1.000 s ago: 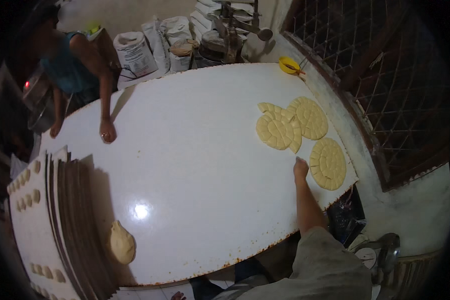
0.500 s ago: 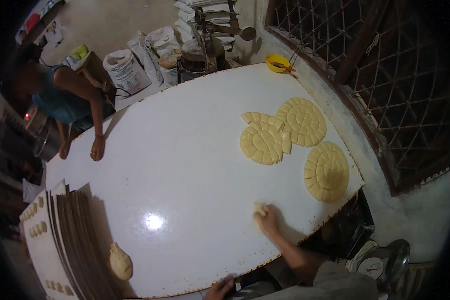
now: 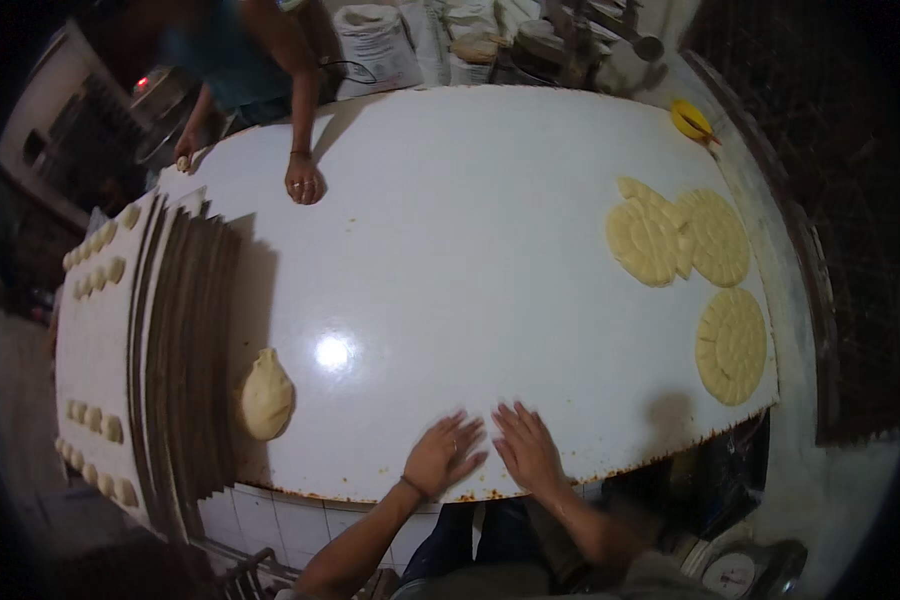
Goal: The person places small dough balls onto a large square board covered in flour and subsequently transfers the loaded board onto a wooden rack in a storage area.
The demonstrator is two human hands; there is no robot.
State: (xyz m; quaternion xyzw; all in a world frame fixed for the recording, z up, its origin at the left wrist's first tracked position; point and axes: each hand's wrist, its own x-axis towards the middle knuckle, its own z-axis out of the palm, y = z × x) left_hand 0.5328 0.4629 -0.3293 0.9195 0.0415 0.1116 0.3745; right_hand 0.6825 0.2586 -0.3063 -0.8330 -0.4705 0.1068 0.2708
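Palm down, my left hand [image 3: 444, 455] is over the white table [image 3: 490, 290] near its front edge, fingers stretched out. Beside it my right hand [image 3: 527, 448] is also flat, its fingers spread and pointing away from me. No piece of dough shows between the hands; what may be under the palms is hidden. To the right lie two scored dough rounds at the back, one [image 3: 645, 240] touching another [image 3: 715, 238], and a third scored dough round [image 3: 732, 347] in front. A smooth lump of dough [image 3: 268, 398] rests to the left.
A stack of boards [image 3: 185, 350] stands at the left, with several small dough balls [image 3: 95, 420] on its top board. Across the table a person's hand [image 3: 305, 180] rests on the surface; their other hand holds a small dough piece [image 3: 183, 163]. A yellow bowl [image 3: 688, 120] sits far right.
The view has shifted. My left hand has come up from the front edge over the table. My right hand, earlier closed on a dough piece, is now spread beside it; that piece is out of sight.
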